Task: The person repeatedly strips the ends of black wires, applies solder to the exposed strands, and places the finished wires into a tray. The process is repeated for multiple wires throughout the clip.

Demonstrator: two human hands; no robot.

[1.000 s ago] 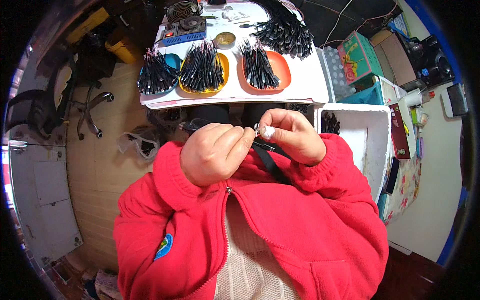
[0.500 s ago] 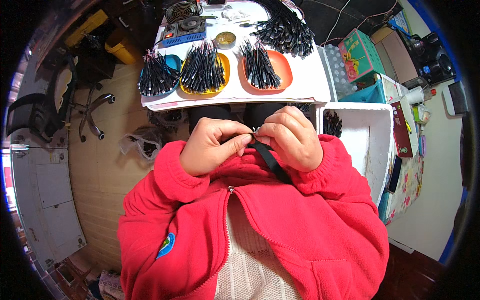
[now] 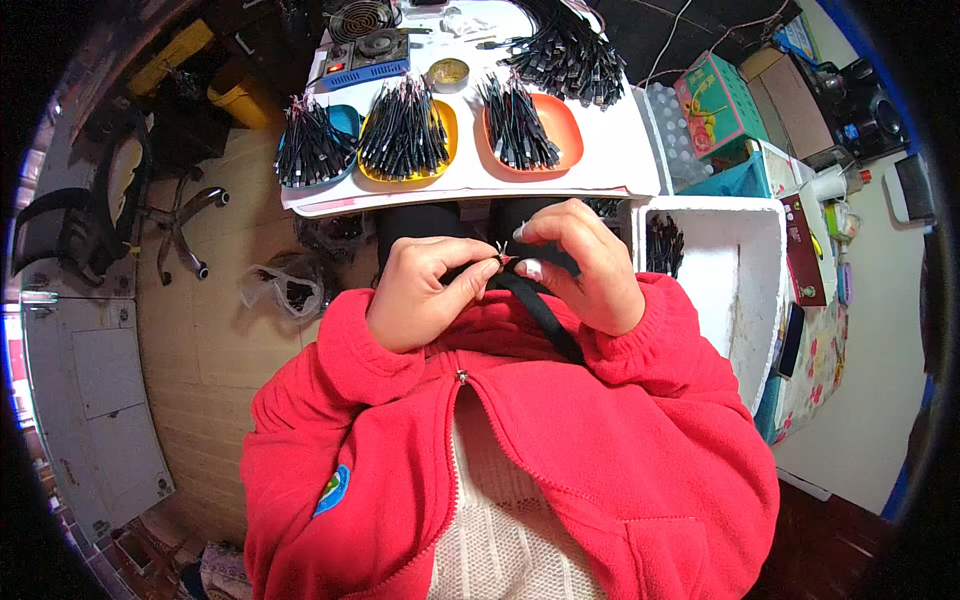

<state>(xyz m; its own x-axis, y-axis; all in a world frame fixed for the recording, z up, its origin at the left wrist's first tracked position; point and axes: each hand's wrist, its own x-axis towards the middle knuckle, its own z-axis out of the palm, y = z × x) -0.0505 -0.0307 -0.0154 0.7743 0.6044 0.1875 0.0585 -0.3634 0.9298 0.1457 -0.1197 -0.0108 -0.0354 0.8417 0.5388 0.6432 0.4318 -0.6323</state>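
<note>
A: State the condition of each hand.

B: Left hand (image 3: 420, 295): thumb and forefinger pinched on the wire ends (image 3: 503, 249). Right hand (image 3: 590, 262): thumb and forefinger parted just beside them; contact cannot be determined.

A: Locate the wire ends.

B: On the person's side of the near edge of the table (image 3: 622, 165).

A: Locate the trays.

B: Along that edge: blue tray (image 3: 349, 120) at the left corner, then yellow tray (image 3: 448, 125), then orange tray (image 3: 566, 140).

White table (image 3: 622, 150) — blue tray (image 3: 347, 118), yellow tray (image 3: 449, 132), orange tray (image 3: 566, 135), round tin (image 3: 448, 74), cable pile (image 3: 578, 62).
</note>
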